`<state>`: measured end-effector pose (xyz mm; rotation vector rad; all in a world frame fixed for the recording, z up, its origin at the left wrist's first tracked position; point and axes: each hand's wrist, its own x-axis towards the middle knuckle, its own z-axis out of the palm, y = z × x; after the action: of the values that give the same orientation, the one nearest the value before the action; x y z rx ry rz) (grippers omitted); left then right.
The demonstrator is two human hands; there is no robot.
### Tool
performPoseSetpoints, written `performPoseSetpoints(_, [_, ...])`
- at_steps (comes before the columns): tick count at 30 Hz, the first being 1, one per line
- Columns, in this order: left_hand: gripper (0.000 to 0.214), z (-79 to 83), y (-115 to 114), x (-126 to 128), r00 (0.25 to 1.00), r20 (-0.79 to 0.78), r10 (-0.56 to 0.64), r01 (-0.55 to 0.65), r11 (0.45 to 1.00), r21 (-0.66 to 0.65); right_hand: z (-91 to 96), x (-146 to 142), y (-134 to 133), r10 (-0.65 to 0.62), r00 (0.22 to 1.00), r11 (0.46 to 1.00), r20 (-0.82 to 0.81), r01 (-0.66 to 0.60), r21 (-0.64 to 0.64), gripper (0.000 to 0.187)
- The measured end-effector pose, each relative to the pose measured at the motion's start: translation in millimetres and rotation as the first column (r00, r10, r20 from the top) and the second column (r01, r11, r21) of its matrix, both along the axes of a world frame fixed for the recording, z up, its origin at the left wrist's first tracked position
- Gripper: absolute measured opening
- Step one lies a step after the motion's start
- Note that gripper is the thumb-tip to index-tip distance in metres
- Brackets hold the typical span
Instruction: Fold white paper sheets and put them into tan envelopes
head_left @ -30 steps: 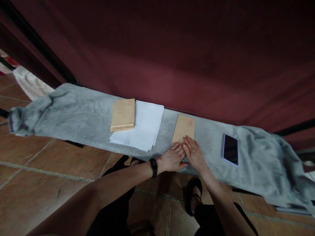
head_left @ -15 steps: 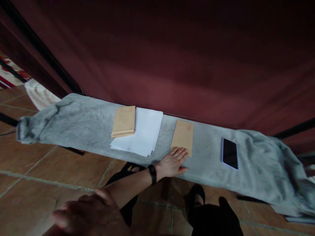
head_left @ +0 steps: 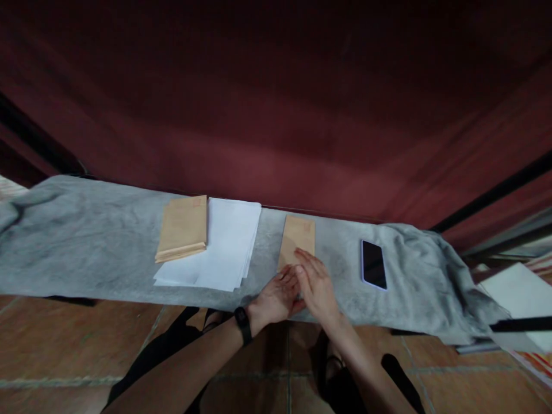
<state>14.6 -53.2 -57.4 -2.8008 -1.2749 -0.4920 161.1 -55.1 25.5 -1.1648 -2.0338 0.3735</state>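
My left hand (head_left: 276, 296), with a black band on its wrist, is at the near end of a single brown envelope (head_left: 296, 236). Its fingers are stretched out over that end. My right hand (head_left: 317, 286) lies against the left hand's fingertips, its own fingers extended over the envelope's lower part. Both hands are open, and I see nothing gripped in either. The envelope lies flat, its near edge hidden under the hands. To the left, a stack of brown envelopes (head_left: 183, 224) rests on sheets of white paper (head_left: 230, 241).
A phone (head_left: 374, 264) with a dark screen lies right of the hands. Grey cloth (head_left: 103, 241) covers the narrow bench, bunched at its right end. A dark red curtain (head_left: 276, 126) hangs behind. My legs and the tiled floor (head_left: 69, 339) are below; white sheets (head_left: 524, 293) show far right.
My right hand has moved from over my left forearm to the envelope, against my left hand. The view has shifted right, so the things on the bench appear further left.
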Motion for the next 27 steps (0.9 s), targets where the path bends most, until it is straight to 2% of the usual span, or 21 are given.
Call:
performPoseSetpoints(2, [0.068, 3.7, -1.3, 0.5, 1.000, -0.007, -0.016, 0.016, 1.000, -0.019, -5.0, 22.8, 26.0, -0.128, 0.986, 0.989, -0.105, 0.119, -0.088, 0.050])
performPoseSetpoints(4, [0.068, 8.6, -2.6, 1.1, 1.000, -0.002, -0.025, 0.025, 0.999, -0.045, -15.9, 33.2, 40.1, -0.146, 0.985, 0.979, -0.096, 0.130, -0.159, 0.054])
performPoseSetpoints(7, [0.066, 12.8, -3.5, 2.2, 1.000, 0.021, -0.017, 0.018, 0.997, -0.075, -38.3, 28.4, 43.9, -0.058, 0.996, 0.974, 0.066, 0.071, -0.216, 0.056])
performPoseSetpoints(9, [0.067, 11.9, -3.3, 2.7, 1.000, 0.028, -0.006, 0.008, 0.996, -0.084, -51.6, 20.5, 41.6, 0.034, 0.979, 0.980, 0.202, 0.007, -0.199, 0.055])
performPoseSetpoints(12, [0.069, 7.8, -3.0, 2.1, 1.000, 0.028, -0.001, 0.003, 0.996, -0.084, -63.4, 16.1, 39.9, 0.061, 0.933, 0.988, 0.355, -0.005, -0.157, 0.053])
performPoseSetpoints(17, [0.072, 3.9, -5.3, -5.8, 1.000, 0.027, -0.010, 0.011, 0.999, -0.050, -70.0, 29.9, 45.0, -0.006, 0.887, 0.991, 0.461, 0.065, -0.113, 0.053])
performPoseSetpoints(27, [0.073, -2.7, -4.0, -21.0, 0.980, 0.031, 0.194, -0.196, 0.980, 0.045, -76.2, 35.3, 56.6, -0.139, 0.859, 0.979, 0.492, 0.194, -0.062, 0.054])
